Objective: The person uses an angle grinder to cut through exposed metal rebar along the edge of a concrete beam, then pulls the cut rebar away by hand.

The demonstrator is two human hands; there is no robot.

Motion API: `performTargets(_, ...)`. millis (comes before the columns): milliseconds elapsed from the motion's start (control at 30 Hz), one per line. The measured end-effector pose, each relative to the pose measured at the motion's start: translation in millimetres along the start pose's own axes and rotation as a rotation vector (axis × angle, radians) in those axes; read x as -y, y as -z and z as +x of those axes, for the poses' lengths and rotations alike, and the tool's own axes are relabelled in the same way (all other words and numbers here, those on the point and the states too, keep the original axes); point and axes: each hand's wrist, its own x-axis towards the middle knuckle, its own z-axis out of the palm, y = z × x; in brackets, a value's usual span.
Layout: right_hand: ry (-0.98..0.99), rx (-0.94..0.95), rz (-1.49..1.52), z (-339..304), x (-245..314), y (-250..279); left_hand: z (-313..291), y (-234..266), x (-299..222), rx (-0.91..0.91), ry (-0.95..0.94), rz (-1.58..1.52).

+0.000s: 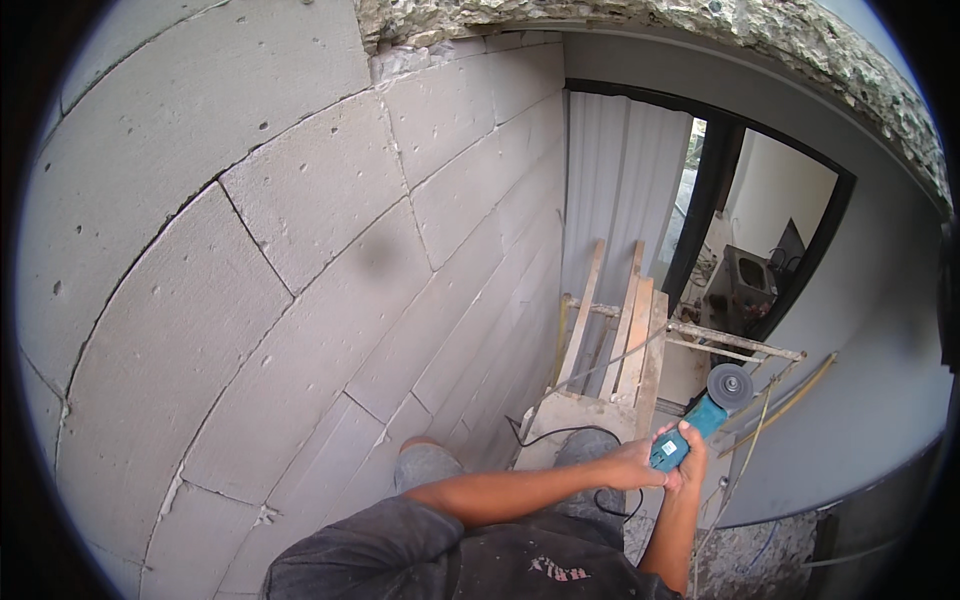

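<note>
A teal angle grinder (703,417) with a grey disc (730,387) is held out in front of my body, at the right of the view. My left hand (640,464) is closed around the rear of its body. On the other side my right hand (690,462) grips the same grinder, its fingers partly hidden by the tool. The disc points up and away from me and touches nothing that I can see. A dark power cord (545,436) loops across near my legs.
A wall of pale lightweight blocks (330,250) rises along my left. Ahead are wooden planks (628,335) on a metal scaffold frame (735,340). A dark-framed opening (840,200) stands beyond at the right. Rough broken concrete (800,50) runs overhead.
</note>
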Motion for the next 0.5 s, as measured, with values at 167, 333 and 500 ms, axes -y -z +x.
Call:
performTargets(167, -0.015, -0.039, 0.019, -5.6, 0.1, -18.5, -14.4, -0.4, -8.5, -0.139, 0.001, 0.022)
performTargets(333, 0.001, -0.093, -0.206, -5.8, -8.3, -21.0, -22.3, 0.7, -16.7, -0.155, 0.243, 0.144)
performTargets(500, -0.064, -0.142, -0.186, -3.9, -24.0, 4.0, -20.8, 9.3, -5.8, -0.018, 0.310, 0.262)
